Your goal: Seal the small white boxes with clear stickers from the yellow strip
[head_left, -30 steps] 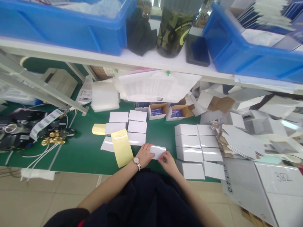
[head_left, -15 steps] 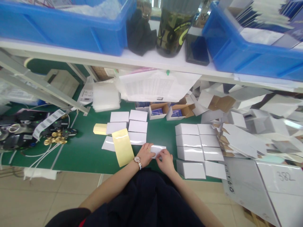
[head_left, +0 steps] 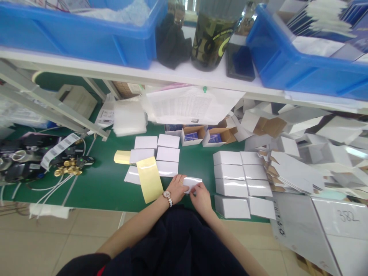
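Note:
Between my hands, close to the front edge of the green table, is a small white box. My left hand grips its left side, fingers closed. At its lower right, my right hand has fingers and thumb pinched on the box. To the left lies a yellow sheet over part of a group of white boxes. On the right, more white boxes stand in two columns.
Open cartons with blue packs stand at the back. Unfolded white cartons pile up at right. Black devices with brass fittings and cables lie at left. A shelf overhead carries blue bins, a bottle and a phone.
The view has shifted very slightly. Both hands stay on the white box, with hardly any visible movement.

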A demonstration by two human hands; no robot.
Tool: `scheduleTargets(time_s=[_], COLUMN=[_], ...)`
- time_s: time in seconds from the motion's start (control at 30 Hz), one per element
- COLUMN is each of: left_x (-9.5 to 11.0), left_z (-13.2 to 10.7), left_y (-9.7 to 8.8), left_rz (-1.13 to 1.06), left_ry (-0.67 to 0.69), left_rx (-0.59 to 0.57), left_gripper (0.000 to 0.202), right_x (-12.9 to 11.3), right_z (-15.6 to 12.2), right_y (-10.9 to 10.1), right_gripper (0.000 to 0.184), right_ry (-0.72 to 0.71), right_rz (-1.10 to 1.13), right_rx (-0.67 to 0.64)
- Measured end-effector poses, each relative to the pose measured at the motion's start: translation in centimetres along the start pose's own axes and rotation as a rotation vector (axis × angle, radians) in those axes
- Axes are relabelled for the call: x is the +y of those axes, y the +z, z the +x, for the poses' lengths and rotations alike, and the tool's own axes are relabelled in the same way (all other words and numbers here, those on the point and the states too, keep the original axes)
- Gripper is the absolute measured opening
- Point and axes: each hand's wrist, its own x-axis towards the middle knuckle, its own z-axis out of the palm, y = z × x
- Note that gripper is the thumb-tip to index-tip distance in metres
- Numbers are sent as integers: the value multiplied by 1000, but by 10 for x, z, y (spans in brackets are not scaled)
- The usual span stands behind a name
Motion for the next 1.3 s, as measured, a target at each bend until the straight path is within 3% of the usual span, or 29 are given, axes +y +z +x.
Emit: scheduleTargets(time_s=[0.03, 0.2, 0.47, 0.73, 1.03, 1.2, 1.3], left_x=[0, -1, -1, 0, 2, 2, 2], left_z=[0, 0, 0, 1, 2, 3, 3], left_y=[0, 2, 3, 2, -2, -2, -1], left_rz=[-3, -14, -2, -14, -13, -2, -10], left_ry=[-1, 6, -9, -11, -22, -33, -37], left_rx=[1, 3, -3, -7, -33, -42, -38], left_gripper=[10, 14, 14, 10, 12, 20, 13], right_x=[3, 17, 16, 10, 18, 8, 12], right_z=[0, 3, 10, 13, 11, 12, 8], right_y=[1, 1, -14, -13, -12, -6, -10], right_gripper=[4, 28, 30, 27, 13, 12, 5], right_ry=[10, 53, -55, -182, -389, -412, -440], right_rz=[22, 206, -209, -270, -236, -287, -321], right_rx=[12, 99, 35, -5, -47, -46, -44])
